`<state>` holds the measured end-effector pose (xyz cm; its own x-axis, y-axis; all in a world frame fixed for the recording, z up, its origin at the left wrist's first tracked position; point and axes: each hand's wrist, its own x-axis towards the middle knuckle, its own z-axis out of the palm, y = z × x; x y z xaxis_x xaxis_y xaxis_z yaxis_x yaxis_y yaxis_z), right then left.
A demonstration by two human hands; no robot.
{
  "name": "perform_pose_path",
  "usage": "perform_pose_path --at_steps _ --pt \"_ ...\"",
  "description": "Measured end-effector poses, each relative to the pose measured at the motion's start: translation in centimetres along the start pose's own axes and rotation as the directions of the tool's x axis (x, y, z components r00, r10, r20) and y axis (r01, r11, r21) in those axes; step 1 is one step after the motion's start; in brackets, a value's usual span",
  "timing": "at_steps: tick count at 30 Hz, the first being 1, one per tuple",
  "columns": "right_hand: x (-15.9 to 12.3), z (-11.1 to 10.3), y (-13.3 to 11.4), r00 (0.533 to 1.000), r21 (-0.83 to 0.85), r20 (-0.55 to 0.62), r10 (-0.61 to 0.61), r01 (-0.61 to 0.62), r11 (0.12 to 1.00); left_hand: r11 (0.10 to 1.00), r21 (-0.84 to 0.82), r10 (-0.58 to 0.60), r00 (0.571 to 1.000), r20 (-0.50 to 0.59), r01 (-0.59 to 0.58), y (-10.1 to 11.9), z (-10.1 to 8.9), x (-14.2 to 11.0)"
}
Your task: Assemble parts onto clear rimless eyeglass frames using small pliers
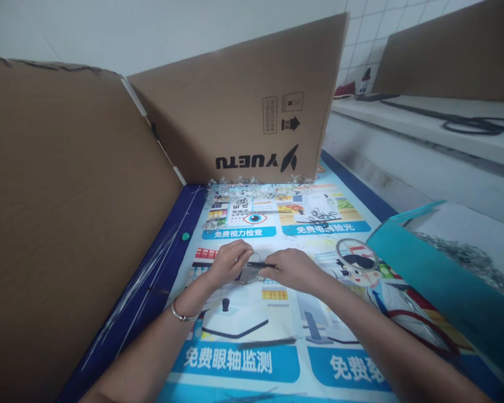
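Note:
Over the printed sheet, my left hand (231, 260) pinches a thin wire (258, 256), which curves up toward the right. My right hand (296, 270) is closed around a slim dark metal tool (258, 265); its tip points left, close to my left fingertips. Whether this tool is pliers or tweezers, I cannot tell. Just below the tool, between both hands, lies a small greyish clear piece (250, 274), partly covered by my fingers. Loose bent dark wire pieces (321, 218) lie beyond my right hand.
Clear and wiry small pieces (239, 190) are heaped along the foot of an upright cardboard panel (235, 112). Another cardboard panel (59, 212) stands at left. A teal box (428, 268) of tangled wire pieces sits at right. Thin straight wires (140, 285) lie along the left edge.

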<state>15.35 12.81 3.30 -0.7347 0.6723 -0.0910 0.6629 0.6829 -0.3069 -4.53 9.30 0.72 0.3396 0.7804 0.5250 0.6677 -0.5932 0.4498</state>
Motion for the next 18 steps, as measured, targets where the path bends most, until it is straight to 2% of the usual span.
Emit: perform_pose_path --at_steps 4,6,8,13,18 --pt "0.2 0.7 0.2 0.991 -0.1 -0.078 -0.107 0.099 0.99 0.993 0.014 -0.117 0.993 0.014 0.117 -0.2 0.1 -0.1" --pt "0.4 1.1 0.1 0.983 -0.214 -0.149 -0.108 0.074 0.974 0.988 0.024 -0.152 0.988 0.024 0.151 -0.4 0.2 -0.1" --pt "0.6 1.4 0.1 0.981 -0.282 -0.171 -0.086 0.035 0.959 0.984 0.034 -0.174 0.984 0.047 0.173 -0.5 0.3 -0.1" --pt "0.9 1.6 0.1 0.994 -0.217 -0.109 -0.021 -0.003 0.976 0.981 0.007 -0.195 0.98 0.048 0.195 -1.0 0.5 -0.2" --pt "1.1 1.8 0.3 0.995 -0.178 -0.091 -0.03 0.014 0.984 0.984 -0.054 -0.169 0.985 0.017 0.17 -1.3 0.5 -0.3"
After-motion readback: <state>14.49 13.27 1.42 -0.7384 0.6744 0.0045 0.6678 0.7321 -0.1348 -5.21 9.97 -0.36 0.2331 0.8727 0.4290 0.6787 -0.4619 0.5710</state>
